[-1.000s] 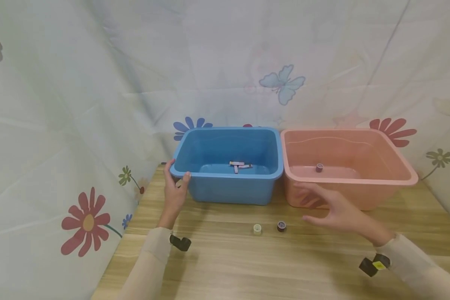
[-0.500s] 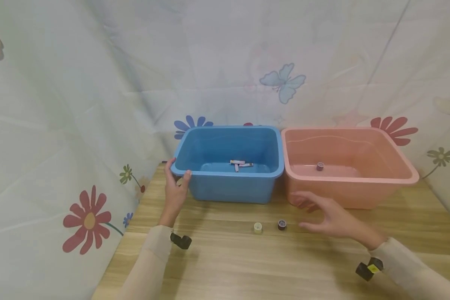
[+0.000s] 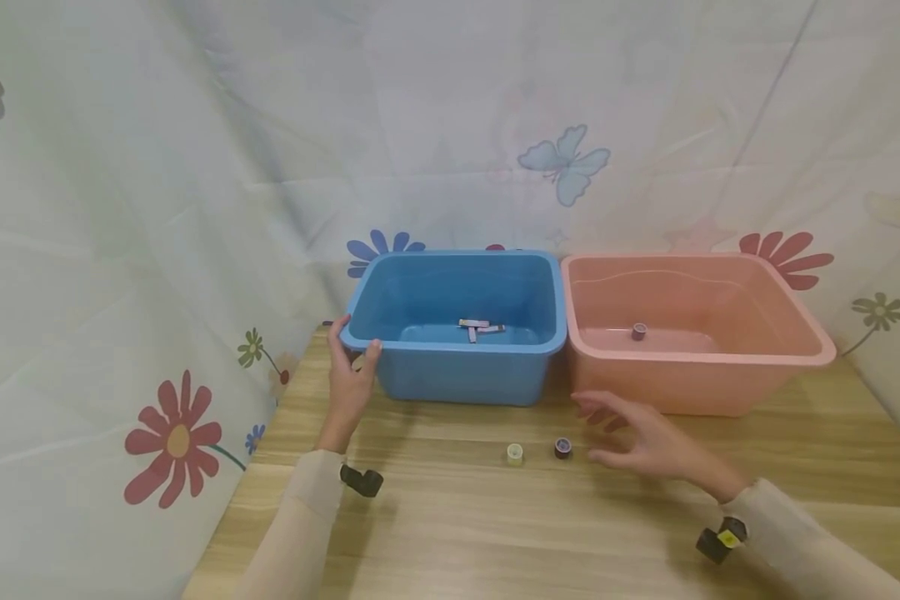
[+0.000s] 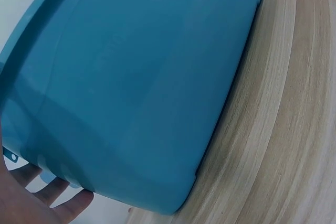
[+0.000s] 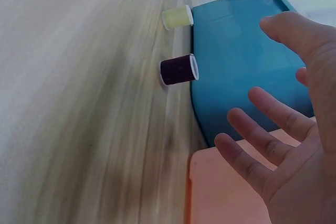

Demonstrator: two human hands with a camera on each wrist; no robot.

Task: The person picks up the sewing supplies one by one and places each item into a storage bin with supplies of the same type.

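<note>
At the near left corner of the blue plastic bin (image 3: 457,375), my left hand (image 3: 351,387) grips the rim, thumb in front and fingers along the side. My right hand (image 3: 648,437) hovers before the pink bin (image 3: 660,387), fingers spread and holding nothing. Just left of its fingertips, a dark spool of thread (image 3: 563,448) stands upright on the table. Beside that stands a pale yellow spool of thread (image 3: 514,454). In the right wrist view, the dark spool (image 5: 178,70) and yellow spool (image 5: 177,18) show white ends.
Several small, slim whitish pieces (image 3: 474,323) lie in the blue bin; their kind is unclear. Another dark spool (image 3: 639,332) sits inside the pink bin. Both bins stand side by side on the wooden table (image 3: 450,525), against a flowered cloth backdrop (image 3: 450,125).
My right hand has moved left and slightly down, closer to the dark spool on the table. My left hand stays at the blue bin's corner.
</note>
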